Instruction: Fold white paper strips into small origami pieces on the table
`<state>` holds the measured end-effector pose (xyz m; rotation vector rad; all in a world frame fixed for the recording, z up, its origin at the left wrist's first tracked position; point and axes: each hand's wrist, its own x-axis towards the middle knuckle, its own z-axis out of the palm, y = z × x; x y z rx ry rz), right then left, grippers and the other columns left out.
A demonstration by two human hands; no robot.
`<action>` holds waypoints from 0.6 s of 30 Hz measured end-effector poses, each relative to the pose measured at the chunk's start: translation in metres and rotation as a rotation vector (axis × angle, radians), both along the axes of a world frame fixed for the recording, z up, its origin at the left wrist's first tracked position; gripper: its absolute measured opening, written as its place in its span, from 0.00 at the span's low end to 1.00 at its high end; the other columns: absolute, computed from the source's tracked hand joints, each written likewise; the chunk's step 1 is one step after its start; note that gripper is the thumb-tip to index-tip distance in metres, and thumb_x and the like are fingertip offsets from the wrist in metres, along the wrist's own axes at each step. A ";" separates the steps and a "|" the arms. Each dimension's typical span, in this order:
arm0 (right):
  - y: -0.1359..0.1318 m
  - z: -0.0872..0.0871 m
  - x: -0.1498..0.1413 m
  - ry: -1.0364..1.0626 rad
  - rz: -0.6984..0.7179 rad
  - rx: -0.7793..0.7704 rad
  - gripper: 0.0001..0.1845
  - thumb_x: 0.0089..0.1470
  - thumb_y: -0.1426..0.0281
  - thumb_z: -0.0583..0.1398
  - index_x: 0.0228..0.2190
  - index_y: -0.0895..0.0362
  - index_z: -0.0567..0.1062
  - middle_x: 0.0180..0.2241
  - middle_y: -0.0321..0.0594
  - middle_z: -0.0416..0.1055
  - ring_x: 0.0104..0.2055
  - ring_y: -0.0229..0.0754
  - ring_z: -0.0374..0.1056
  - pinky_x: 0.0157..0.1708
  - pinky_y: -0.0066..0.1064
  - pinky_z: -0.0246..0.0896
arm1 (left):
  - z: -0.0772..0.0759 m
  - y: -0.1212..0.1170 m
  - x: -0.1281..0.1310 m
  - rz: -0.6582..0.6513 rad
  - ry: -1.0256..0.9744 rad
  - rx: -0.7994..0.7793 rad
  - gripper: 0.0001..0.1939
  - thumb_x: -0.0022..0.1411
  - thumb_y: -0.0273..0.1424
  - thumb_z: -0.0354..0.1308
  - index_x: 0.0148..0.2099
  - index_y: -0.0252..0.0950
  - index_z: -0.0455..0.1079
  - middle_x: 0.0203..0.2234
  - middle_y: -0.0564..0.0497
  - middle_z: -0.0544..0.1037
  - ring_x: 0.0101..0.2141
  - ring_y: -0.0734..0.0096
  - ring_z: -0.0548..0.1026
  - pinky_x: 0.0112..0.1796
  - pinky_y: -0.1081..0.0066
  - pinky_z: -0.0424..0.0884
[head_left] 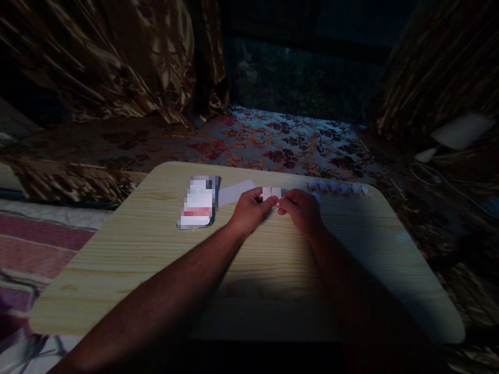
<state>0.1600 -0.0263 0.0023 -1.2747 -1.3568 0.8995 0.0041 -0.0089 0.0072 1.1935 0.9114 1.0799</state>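
Observation:
Over the far half of the wooden table [187, 265], a small piece of folded white paper [272, 193] is held between both hands. My left hand [249, 210] is closed on its left side, with the thumb across the lower edge. At its lower right corner the fingertips of my right hand [300, 208] pinch together. To the left of the hands lies a flat strip of white paper [236, 192], partly behind my left hand. Small folded paper pieces [333, 187] form a row beyond my right hand, and another [316, 197] is partly hidden by it.
A phone-like device [198, 202] with a blurred-out screen lies on the table's left side. Behind the table is a ledge with flowered cloth [288, 137], with curtains [136, 57] on either side. A white lamp-like object [462, 132] and its cord are at right.

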 end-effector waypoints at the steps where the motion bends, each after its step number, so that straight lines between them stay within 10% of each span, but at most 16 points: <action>1: 0.000 0.000 0.000 -0.011 -0.004 0.000 0.06 0.48 0.66 0.63 0.25 0.56 0.75 0.20 0.34 0.75 0.23 0.38 0.71 0.25 0.28 0.63 | 0.001 0.000 0.000 -0.002 0.003 0.003 0.17 0.50 0.39 0.69 0.37 0.31 0.76 0.22 0.53 0.75 0.20 0.80 0.63 0.23 0.75 0.57; 18: -0.001 0.003 -0.001 -0.056 -0.056 0.014 0.04 0.47 0.68 0.62 0.24 0.55 0.75 0.19 0.33 0.74 0.22 0.39 0.70 0.25 0.29 0.62 | -0.002 0.001 0.001 -0.019 0.025 -0.004 0.17 0.48 0.35 0.68 0.40 0.32 0.77 0.21 0.54 0.75 0.19 0.78 0.64 0.23 0.75 0.58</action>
